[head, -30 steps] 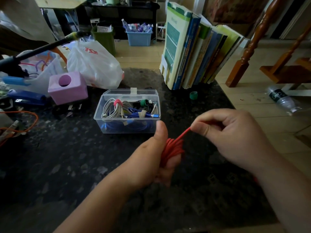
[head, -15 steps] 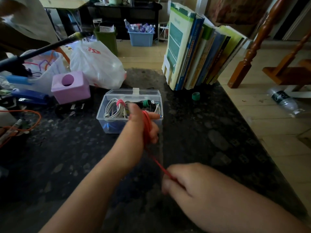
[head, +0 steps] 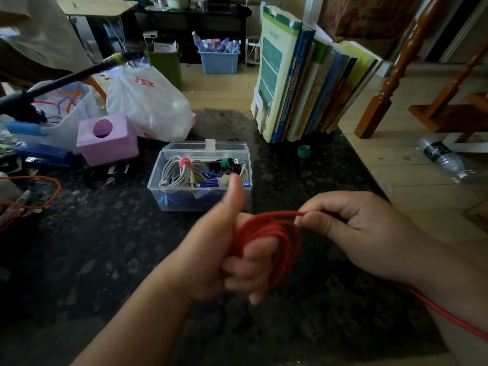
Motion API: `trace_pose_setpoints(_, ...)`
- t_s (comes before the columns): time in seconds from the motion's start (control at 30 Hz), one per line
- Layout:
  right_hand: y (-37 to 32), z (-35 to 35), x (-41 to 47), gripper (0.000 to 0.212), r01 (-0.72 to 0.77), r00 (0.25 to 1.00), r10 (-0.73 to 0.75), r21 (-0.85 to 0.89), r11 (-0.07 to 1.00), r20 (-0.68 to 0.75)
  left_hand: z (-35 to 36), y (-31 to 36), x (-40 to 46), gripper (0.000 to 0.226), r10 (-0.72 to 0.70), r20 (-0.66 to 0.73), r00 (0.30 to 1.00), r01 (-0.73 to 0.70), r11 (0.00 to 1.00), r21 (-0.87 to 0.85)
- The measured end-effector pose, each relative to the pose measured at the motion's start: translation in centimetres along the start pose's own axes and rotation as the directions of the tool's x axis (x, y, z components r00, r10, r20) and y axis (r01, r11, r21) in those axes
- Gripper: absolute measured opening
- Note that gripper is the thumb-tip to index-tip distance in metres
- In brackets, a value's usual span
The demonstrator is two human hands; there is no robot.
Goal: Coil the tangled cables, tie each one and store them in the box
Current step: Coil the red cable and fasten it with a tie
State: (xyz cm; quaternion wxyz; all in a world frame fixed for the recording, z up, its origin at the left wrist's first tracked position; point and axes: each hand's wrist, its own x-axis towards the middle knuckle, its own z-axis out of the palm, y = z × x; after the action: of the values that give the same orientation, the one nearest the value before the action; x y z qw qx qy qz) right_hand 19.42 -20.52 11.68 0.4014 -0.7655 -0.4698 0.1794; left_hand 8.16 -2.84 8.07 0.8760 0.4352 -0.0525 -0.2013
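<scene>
Bench: dark speckled bench (head: 100, 260), books at the back.
Box: clear box (head: 158, 191) open, holding tied white, blue and black cables.
Red cable: red cable (head: 266, 231) looped round left hand (head: 227, 254), fingers curled through the coil; right hand (head: 351, 228) pinches the strand beside it.
Left to do: tail (head: 449, 318) unwound, no tie, not boxed.
Change: coil now nearer the body; right hand has risen level with it.

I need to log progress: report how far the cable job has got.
Done: tied white, blue and black cables lie in the clear box. In hand: the left hand holds the red cable coil; the right hand feeds it. Left: the trailing tail, tying, boxing, and an orange cable at the table's left.
</scene>
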Motion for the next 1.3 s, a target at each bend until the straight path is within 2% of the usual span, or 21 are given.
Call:
trace_pose_setpoints(0.07,0.9,0.9,0.3,0.024,-0.039,0.999,0.038,0.024,0.999,0.027,-0.2,0.3,-0.1,0.073,0.119,0.006,0.993,-0.114,0.968,-0.224)
trace_pose_setpoints(0.13,1.8,1.8,0.4,0.022,-0.107,0.99,0.108,-0.013,0.994,0.089,-0.5,0.5,-0.2,0.074,0.234,-0.101,0.967,-0.255,0.893,-0.371)
trace_pose_setpoints(0.27,2.8,4.0,0.0,0.02,-0.186,0.971,0.207,-0.167,0.968,0.118,-1.7,1.5,-0.6,0.071,0.355,-0.432,0.829,-0.539,0.714,-0.447)
trace_pose_setpoints(0.3,2.4,4.8,-0.2,0.021,-0.181,0.966,0.212,-0.2,0.963,0.146,-1.9,1.7,-0.6,0.072,0.362,-0.488,0.794,-0.578,0.698,-0.422)
trace_pose_setpoints(0.33,1.8,5.6,-0.4,0.021,-0.172,0.959,0.212,-0.208,0.963,0.186,-2.1,1.8,-0.5,0.073,0.365,-0.53,0.766,-0.591,0.724,-0.355)
trace_pose_setpoints(0.43,-0.2,7.4,-0.9,0.023,-0.132,0.94,0.202,-0.251,0.959,0.276,-1.9,1.5,0.2,0.081,0.347,-0.597,0.723,-0.508,0.853,-0.12)
trace_pose_setpoints(0.5,-1.3,7.7,-1.1,0.024,-0.123,0.93,0.216,-0.302,0.945,0.298,-1.5,1.0,0.5,0.086,0.343,-0.584,0.736,-0.513,0.845,-0.15)
trace_pose_setpoints(0.57,-2.1,7.7,-1.4,0.021,-0.128,0.91,0.258,-0.371,0.92,0.325,-1.7,0.9,1.0,0.089,0.333,-0.611,0.718,-0.481,0.873,-0.089)
trace_pose_setpoints(0.63,-2.9,7.4,-1.5,0.02,-0.133,0.89,0.297,-0.427,0.894,0.345,-2.0,0.5,2.4,0.089,0.333,-0.677,0.657,-0.334,0.933,0.136)
trace_pose_setpoints(0.67,-3.2,7.1,-1.5,0.022,-0.13,0.89,0.304,-0.45,0.884,0.339,-2.0,-0.2,2.3,0.087,0.354,-0.649,0.673,-0.245,0.935,0.256)
trace_pose_setpoints(0.73,-3.8,6.2,-1.6,0.026,-0.099,0.912,0.281,-0.503,0.859,0.299,-1.8,-1.4,2.0,0.08,0.381,-0.613,0.692,-0.018,0.858,0.513)
trace_pose_setpoints(0.8,-4.0,5.1,-1.7,0.025,-0.061,0.923,0.26,-0.557,0.828,0.284,-1.7,-2.6,1.9,0.078,0.445,-0.496,0.746,0.113,0.649,0.752)
trace_pose_setpoints(0.83,-4.0,4.5,-1.7,0.022,-0.051,0.922,0.258,-0.572,0.819,0.287,-1.5,-3.2,1.2,0.073,0.437,-0.391,0.811,0.104,0.549,0.829)
trace_pose_setpoints(0.9,-3.6,2.8,-1.7,0.021,-0.043,0.929,0.257,-0.61,0.791,0.267,-1.5,-3.7,0.4,0.058,0.382,-0.315,0.869,0.12,0.454,0.883)
trace_pose_setpoints(0.97,-2.7,1.0,-1.6,0.018,-0.044,0.949,0.23,-0.633,0.773,0.214,-1.1,-3.4,0.7,0.066,0.281,-0.289,0.915,0.164,0.395,0.904)
trace_pose_setpoints(1.03,-1.9,-0.3,-1.3,0.011,-0.047,0.963,0.197,-0.606,0.794,0.183,-0.7,-3.3,1.0,0.076,0.167,-0.297,0.94,0.186,0.477,0.859)
trace_pose_setpoints(1.1,-1.0,-0.8,-0.9,0.017,-0.022,0.98,0.131,-0.579,0.815,0.147,-0.4,-3.2,1.0,0.07,0.083,-0.297,0.951,0.164,0.68,0.715)
trace_pose_setpoints(1.17,0.3,-0.3,-0.5,0.024,0.022,1.0,-0.012,-0.472,0.881,0.024,0.0,-2.7,0.9,0.062,0.06,-0.249,0.967,0.08,0.853,0.516)
trace_pose_setpoints(1.23,1.2,1.9,-0.3,0.02,0.009,0.993,-0.028,-0.169,0.986,-0.112,0.1,-2.2,0.9,0.059,0.115,-0.211,0.971,-0.033,0.932,0.36)
trace_pose_setpoints(1.27,1.4,3.4,-0.2,0.021,-0.017,0.991,0.024,0.05,0.999,-0.132,0.2,-2.1,1.0,0.058,0.151,-0.215,0.965,-0.079,0.947,0.31)
trace_pose_setpoints(1.3,1.5,4.9,-0.1,0.026,-0.048,0.988,0.085,0.267,0.962,-0.128,0.3,-2.2,1.1,0.058,0.179,-0.238,0.955,-0.113,0.957,0.268)
